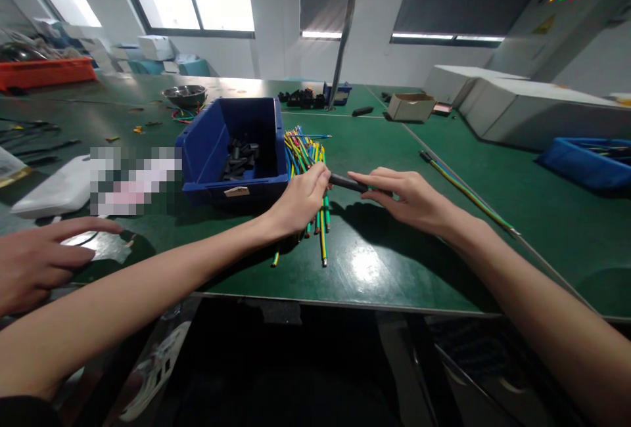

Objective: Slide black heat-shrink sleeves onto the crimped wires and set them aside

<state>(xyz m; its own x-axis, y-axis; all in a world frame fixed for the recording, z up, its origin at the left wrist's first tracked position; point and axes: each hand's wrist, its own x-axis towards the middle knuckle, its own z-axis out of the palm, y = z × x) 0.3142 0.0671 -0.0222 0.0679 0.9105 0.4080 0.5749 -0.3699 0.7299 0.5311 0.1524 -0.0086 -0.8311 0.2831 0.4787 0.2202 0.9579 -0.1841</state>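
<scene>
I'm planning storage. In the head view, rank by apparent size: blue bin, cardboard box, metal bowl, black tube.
Largest: blue bin, clearly.
Middle: cardboard box and metal bowl look about alike; both sit far back, so they are unranked between them.
Smallest: black tube, though nearest the camera.

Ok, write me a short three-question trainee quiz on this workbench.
1. True or false: the blue bin is empty.
2. What do the left hand and right hand hold between them? A) a black tube B) scissors C) a cup
3. Fill in: the wires lie on a ___ table.

Key: 1 false, it holds black pieces. 2 A. 3 green.
</scene>
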